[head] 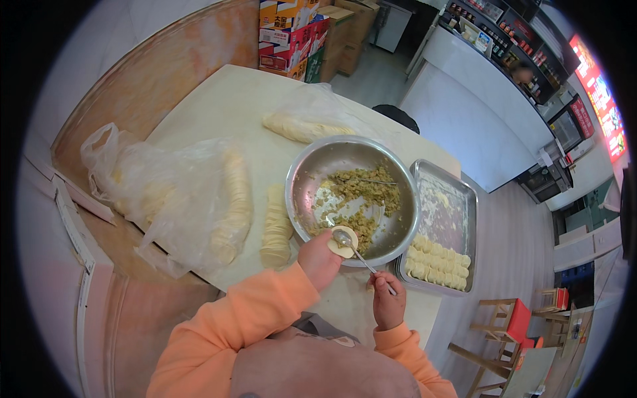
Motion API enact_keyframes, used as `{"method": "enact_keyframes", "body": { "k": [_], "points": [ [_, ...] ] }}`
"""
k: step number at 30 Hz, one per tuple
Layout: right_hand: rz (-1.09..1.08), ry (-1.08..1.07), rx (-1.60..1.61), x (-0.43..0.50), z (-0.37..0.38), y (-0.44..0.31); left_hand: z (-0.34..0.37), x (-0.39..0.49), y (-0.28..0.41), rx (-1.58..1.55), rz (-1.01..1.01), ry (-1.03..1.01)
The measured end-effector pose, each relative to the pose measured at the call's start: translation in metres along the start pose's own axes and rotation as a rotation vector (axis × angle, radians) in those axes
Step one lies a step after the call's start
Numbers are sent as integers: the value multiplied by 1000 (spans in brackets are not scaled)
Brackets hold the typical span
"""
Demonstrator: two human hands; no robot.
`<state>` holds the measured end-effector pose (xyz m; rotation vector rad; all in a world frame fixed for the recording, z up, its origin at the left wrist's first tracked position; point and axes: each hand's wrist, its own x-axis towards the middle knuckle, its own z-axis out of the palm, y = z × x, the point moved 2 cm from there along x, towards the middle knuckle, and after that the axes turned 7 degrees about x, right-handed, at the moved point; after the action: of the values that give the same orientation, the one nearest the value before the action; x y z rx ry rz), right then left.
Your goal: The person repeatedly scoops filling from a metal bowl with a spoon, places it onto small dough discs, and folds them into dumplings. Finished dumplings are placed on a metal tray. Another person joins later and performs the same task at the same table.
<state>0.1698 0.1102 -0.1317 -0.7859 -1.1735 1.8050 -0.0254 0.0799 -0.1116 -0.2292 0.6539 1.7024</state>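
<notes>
A round dough wrapper lies in my left hand, over the near rim of a large steel bowl. My right hand grips the handle of a metal spoon, whose bowl rests on the wrapper. Chopped greenish filling covers part of the bowl's inside, and another thin metal utensil lies in it. Right of the bowl, a metal tray dusted with flour holds rows of folded dumplings at its near end. A row of stacked wrappers lies left of the bowl.
A plastic bag with more stacked wrappers covers the table's left side. Behind the bowl is another bag of wrappers. Cardboard boxes stand beyond the cream table. A person is behind the white counter; red-seated stools stand at right.
</notes>
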Motion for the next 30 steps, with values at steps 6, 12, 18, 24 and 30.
{"method": "enact_keyframes", "body": {
  "k": [6, 12, 18, 24, 30],
  "points": [
    [10, 28, 116, -1, 2, -8, -6, 3, 15, 175, 193, -22],
    [-331, -73, -811, 43, 29, -38, -14, 5, 25, 387, 192, -126],
    [-650, -235, -1041, 59, 68, -46, 1, -9, 20, 239, 93, -181],
    [-1005, -461, -1022, 55, 89, -68, 15, -27, 24, 259, 52, -380],
    [-863, -303, -961, 54, 104, -87, 26, -54, 17, 338, 81, -375]
  ]
}}
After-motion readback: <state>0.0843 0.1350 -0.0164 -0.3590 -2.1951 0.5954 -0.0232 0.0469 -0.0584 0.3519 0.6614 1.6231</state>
